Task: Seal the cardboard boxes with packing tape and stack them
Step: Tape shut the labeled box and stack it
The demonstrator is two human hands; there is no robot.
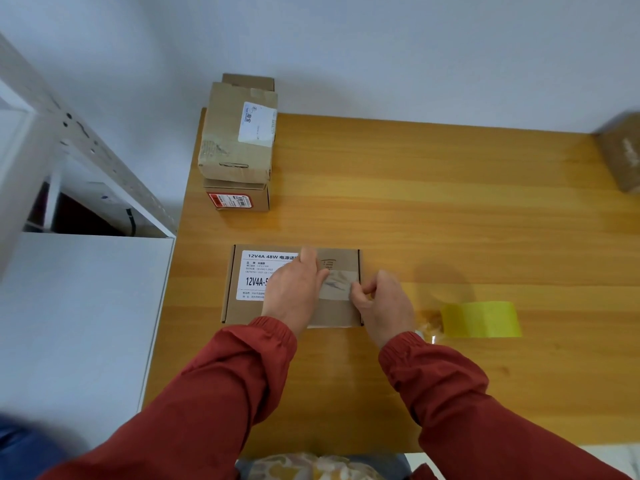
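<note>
Fingers [309, 263] of the left hand [294, 296] lie straight and flat on a flat box [242, 311], pinning it down, while the right hand [386, 306] curls its fingers [362, 296] in a pinch on a strip of tape [337, 285] at the box's right edge.

The wooden worktop [415, 202] carries everything, with a white cabinet [86, 306] standing just beside it on the left. At the far left corner sits a stack of two boxes [239, 140], the larger on the smaller, apparently already sealed and put out of the way. A lone box [621, 150] is cut off by the frame at the far right, well apart from the rest; whether it is taped cannot be told.

The flat box lies near the person, left of centre, its white label [256, 271] half covered by the left hand. It sits close, probably so that both red sleeves [214, 375] can bear down from above.

A roll of tape [481, 319], yellow, rests on its side just right of the right hand, within easy reach for the next strip.

The strip of tape, clear and wrinkled, runs across the lid to the right edge. The step appears to be smoothing it down and folding its end over the side; the creases suggest it needs firm rubbing to hold.
</note>
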